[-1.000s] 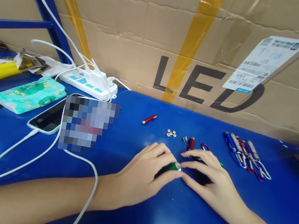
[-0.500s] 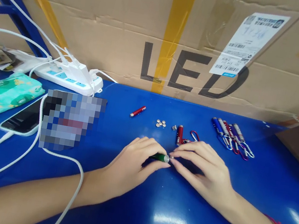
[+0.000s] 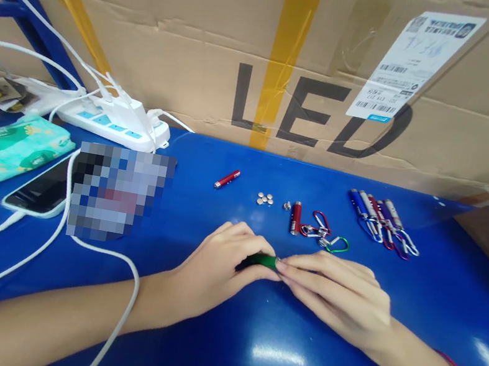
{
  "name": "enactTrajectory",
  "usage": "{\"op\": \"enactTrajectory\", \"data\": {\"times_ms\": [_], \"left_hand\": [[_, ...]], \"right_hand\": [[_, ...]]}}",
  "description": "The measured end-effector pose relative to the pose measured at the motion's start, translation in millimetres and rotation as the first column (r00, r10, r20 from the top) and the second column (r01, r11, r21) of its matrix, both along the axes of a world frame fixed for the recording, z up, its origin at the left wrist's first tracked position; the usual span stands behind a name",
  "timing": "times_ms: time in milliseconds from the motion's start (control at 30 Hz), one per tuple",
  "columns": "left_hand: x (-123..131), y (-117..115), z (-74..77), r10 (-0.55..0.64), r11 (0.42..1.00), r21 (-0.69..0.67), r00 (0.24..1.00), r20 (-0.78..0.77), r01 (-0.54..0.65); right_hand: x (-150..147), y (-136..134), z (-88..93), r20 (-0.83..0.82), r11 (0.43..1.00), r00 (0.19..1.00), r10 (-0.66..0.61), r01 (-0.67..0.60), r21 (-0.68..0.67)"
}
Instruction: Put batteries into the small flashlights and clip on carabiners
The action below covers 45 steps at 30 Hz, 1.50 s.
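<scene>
My left hand [image 3: 223,264] is wrapped round a small green torch body [image 3: 261,261] on the blue table [image 3: 218,330]. Fingertips of my right hand [image 3: 339,291] are pinched at the torch's right end, and what they press there is hidden. Just beyond the hands lie a red torch [image 3: 296,217] with carabiner clips [image 3: 327,237], several silver button cells [image 3: 265,198] and a small silver cap [image 3: 286,205]. A red torch tube [image 3: 227,179] lies further left.
A row of finished keychain torches [image 3: 380,219] lies at the back right. At the left are a phone [image 3: 40,188] on a white cable, a tissue pack [image 3: 5,147] and a power strip [image 3: 114,119]. A cardboard box marked LED [image 3: 267,54] walls the back.
My right hand slid back toward me, uncovering the carabiner clips, and its fingertips closed over the torch's silver end. The view shifted slightly.
</scene>
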<state>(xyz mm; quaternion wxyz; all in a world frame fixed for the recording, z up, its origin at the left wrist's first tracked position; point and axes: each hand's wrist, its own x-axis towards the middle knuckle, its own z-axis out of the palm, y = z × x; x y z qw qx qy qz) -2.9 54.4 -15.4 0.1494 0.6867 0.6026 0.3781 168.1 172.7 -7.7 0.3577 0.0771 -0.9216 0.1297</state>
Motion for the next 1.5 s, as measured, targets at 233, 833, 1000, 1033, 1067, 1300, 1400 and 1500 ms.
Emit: {"op": "enactTrajectory", "data": {"times_ms": [233,833,1000,1033,1067,1300,1400,1500], "left_hand": [[-1,1,-1.8,0.034,0.999,-0.014,0.999,0.035,-0.034],[-1,-1,-5.6,0.004,1.0,0.022,1.0,-0.013,-0.003],[1,-2,-6.1,0.04,0.999,0.018,0.999,0.033,-0.041],[2,-2,-5.6,0.058,0.998,0.012,0.997,0.055,-0.059],[2,-2,-4.8,0.071,0.997,0.004,0.995,0.077,-0.071],[4,-3,3.0,0.054,0.998,-0.027,0.992,0.115,-0.052],[4,-4,3.5,0.047,0.999,-0.008,0.995,0.088,-0.046],[4,-4,2.2,0.05,0.999,0.001,0.997,0.064,-0.05]], "right_hand": [[-3,3,-5.6,0.059,0.997,0.998,0.037,-0.033,-0.07],[-9,-2,1.1,0.207,0.988,0.978,0.021,0.012,-0.156],[-7,-1,3.4,0.171,0.994,0.985,0.0,0.02,-0.112],[-7,0,3.1,0.15,0.993,0.988,-0.02,0.036,-0.108],[-7,2,2.4,0.133,0.992,0.99,-0.047,0.062,-0.107],[-16,22,-8.4,0.272,0.933,0.893,-0.359,0.341,0.11],[-24,27,-12.1,0.294,0.91,0.864,-0.408,0.36,0.204],[-31,29,-14.4,0.289,0.9,0.859,-0.422,0.359,0.247]]}}
